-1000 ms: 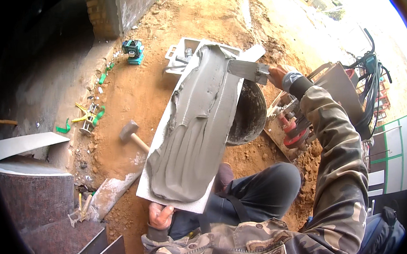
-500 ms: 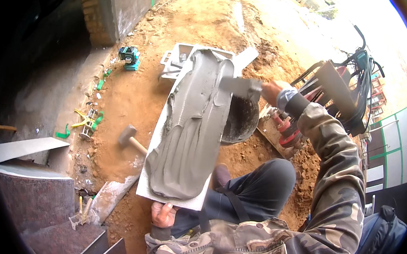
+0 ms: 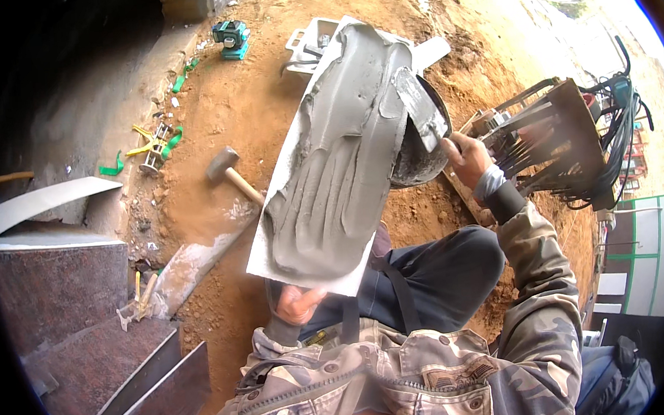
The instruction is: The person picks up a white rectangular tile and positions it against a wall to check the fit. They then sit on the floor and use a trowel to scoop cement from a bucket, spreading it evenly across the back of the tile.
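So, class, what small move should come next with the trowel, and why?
Probably one short stroke of the trowel along the right edge of the grey paste, which looks uneven: the right hand holds the trowel at or just over that edge, near the bucket, and the left hand holds the near end of the panel.

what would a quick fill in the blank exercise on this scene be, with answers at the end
1. The person's ____ hand holds the trowel.
2. The wet-looking paste spread over the slab is ____ in colour.
3. In the picture, the hammer lies on the ____ side of the slab.

Missing words: right; grey; left.
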Demonstrator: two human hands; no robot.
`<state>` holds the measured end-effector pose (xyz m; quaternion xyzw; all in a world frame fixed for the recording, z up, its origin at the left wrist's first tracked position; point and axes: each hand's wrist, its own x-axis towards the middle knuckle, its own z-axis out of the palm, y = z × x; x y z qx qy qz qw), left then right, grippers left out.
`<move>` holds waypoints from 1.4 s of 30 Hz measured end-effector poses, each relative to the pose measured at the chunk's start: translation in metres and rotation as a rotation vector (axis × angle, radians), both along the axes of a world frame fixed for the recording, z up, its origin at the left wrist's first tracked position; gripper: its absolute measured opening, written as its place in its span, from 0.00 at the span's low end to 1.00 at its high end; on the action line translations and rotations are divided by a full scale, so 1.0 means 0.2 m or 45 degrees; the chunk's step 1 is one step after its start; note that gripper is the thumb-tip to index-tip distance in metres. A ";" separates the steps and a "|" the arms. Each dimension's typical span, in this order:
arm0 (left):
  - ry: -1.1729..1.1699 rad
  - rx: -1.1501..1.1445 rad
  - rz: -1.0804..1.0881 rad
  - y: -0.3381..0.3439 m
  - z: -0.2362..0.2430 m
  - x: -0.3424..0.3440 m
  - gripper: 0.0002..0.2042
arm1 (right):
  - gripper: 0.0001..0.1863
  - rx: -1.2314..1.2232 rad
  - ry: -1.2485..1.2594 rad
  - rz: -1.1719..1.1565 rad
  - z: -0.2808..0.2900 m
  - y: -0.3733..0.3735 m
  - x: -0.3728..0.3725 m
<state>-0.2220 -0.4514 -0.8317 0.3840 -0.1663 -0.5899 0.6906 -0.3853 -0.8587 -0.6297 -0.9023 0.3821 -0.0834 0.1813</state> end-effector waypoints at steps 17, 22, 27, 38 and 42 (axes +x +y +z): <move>-0.773 -0.222 0.113 -0.24 0.13 -0.05 0.11 | 0.14 0.794 -0.852 -0.641 -0.09 0.10 -0.25; -0.654 -0.111 -0.325 -0.33 0.04 0.02 0.31 | 0.16 0.801 -0.949 -0.716 -0.04 0.12 -0.32; -0.519 -0.101 -0.360 -0.37 0.04 0.00 0.32 | 0.16 0.730 -0.980 -0.676 -0.06 0.14 -0.39; -0.223 -0.075 -0.274 -0.45 0.37 0.00 0.35 | 0.09 -0.034 -0.212 0.019 0.02 0.30 -0.40; 0.462 -0.090 -0.137 -0.48 0.52 -0.02 0.36 | 0.08 -0.149 -0.003 0.481 0.14 0.42 -0.34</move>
